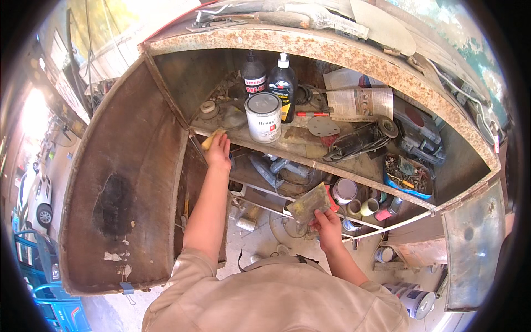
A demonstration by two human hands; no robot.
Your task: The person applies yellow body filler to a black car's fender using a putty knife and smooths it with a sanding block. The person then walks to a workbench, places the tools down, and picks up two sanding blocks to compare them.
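Observation:
My left hand (220, 152) is at the upper shelf's front edge, holding a yellow-handled scraper (210, 139) whose blade lies toward the shelf interior. Right of it stand a white paint can (263, 126) and two dark bottles (284, 83). My right hand (326, 226) grips a square, stained flat plate (305, 203) lower down, in front of the lower shelves. Beside the plate sit a lidded can (344, 190) and several small pots (368, 207).
The rusty cabinet (332, 44) has its left door (121, 166) swung out. Its shelves hold a power tool (345, 144), newspaper (359, 102), tool cases (417, 135) and a blue tray (404, 171). Paint buckets (417, 301) stand lower right; vehicles (41, 199) are at the far left.

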